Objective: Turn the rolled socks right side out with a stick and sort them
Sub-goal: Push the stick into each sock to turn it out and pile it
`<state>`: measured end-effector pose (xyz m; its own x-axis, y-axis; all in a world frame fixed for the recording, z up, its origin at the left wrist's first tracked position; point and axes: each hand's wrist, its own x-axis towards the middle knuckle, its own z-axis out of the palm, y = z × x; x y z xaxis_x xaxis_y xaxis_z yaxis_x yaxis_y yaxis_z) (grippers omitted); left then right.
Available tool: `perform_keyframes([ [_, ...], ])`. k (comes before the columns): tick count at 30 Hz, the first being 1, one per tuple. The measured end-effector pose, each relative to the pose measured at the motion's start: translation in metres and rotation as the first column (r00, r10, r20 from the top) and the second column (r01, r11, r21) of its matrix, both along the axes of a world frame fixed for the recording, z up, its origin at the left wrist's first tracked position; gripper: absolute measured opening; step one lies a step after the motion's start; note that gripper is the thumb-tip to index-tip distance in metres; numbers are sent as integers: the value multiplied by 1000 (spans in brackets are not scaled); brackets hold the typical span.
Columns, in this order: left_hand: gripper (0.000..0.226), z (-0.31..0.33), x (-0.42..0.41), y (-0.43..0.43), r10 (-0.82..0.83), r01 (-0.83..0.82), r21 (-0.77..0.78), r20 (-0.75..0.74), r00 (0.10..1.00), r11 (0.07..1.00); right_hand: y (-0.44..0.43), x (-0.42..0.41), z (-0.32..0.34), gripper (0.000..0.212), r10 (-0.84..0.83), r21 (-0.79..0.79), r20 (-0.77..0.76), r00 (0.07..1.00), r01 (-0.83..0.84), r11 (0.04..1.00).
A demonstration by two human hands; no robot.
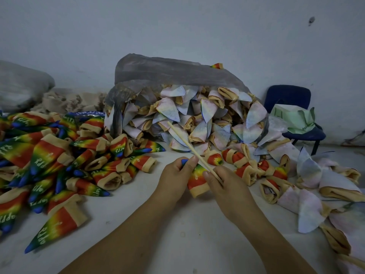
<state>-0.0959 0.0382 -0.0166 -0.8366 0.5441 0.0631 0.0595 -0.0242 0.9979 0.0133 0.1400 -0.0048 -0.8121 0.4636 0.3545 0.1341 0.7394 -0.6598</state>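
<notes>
L hand (174, 175) grips sock (197, 179) at its tip, R hand (225, 188) pinches stick (188, 145). If that pinch loosens, stick could slip & jab thru fabric.

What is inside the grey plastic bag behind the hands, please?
The grey plastic bag holds pale inside-out socks with tan cuffs, spilling from its mouth. Its cloudy film hides whatever lies deeper.

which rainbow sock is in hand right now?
The rainbow sock at centre: left hand pinches its blue toe, right hand holds the stick across it. The rest lie loose in the pile on the left.
</notes>
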Motion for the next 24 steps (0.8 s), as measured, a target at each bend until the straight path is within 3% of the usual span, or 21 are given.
perform_keyframes([
  [4, 32, 2, 5, 0, -189, 114, 237, 325, 927, 965, 0, 1, 1, 42, 16, -172, 41, 999, -9, 985],
  [7, 31, 1, 8, 2, -243, 134, 288, 388, 889, 948, 1, 2, -1, 42, 31, -376, 50, 998, -10, 926],
  [9, 30, 1, 8, 2, -273, 160, 303, 377, 885, 939, 2, 3, -1, 34, 31, -430, -4, 1000, -29, 902],
  [14, 25, 1, 10, -2, -408, 310, 341, 269, 873, 888, 4, 2, 1, 23, 47, -275, -127, 991, -81, 958],
  [18, 23, 2, 9, -3, -385, 318, 295, 207, 899, 901, 9, 2, 0, 18, 30, -173, -166, 986, -59, 983],
  [24, 16, 4, 8, -4, -382, 308, 322, 201, 902, 895, 8, 4, 3, 13, 39, -215, -236, 971, -91, 972],
])
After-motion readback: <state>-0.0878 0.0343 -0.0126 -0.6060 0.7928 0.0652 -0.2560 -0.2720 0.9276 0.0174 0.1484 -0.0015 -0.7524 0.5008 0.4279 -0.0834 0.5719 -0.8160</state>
